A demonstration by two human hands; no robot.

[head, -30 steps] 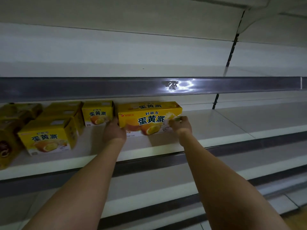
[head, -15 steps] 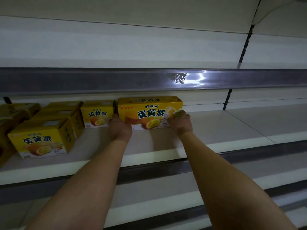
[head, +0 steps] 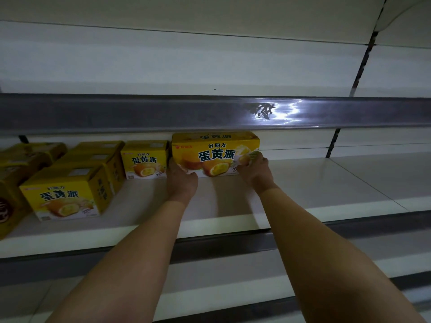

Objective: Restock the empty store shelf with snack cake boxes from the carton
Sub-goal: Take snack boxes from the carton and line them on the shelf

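Sitting at the far left edge of the white shelf (head: 303, 194) is a dark brown pack (head: 5, 210), only partly showing, with a cluster of yellow snack cake boxes just beside it: one front box (head: 65, 194) is facing forward near the shelf lip, and others are lining up behind it toward the back wall. Further right, a smaller-looking yellow box (head: 145, 159) is standing at the back, and touching its right side is the wide yellow box (head: 215, 153), which is resting upright on the shelf under the grey price rail (head: 140, 113) of the shelf above. The left hand (head: 182, 180) is holding the wide box at its lower left corner, its fingers curling round that end, though most of them are hiding behind the box. The right hand (head: 255, 170) is gripping the lower right corner, fingers (head: 256, 157) bending over the front face and pressing close together. To the right of the hands, the shelf surface is running on toward a dark slotted upright (head: 332, 143).
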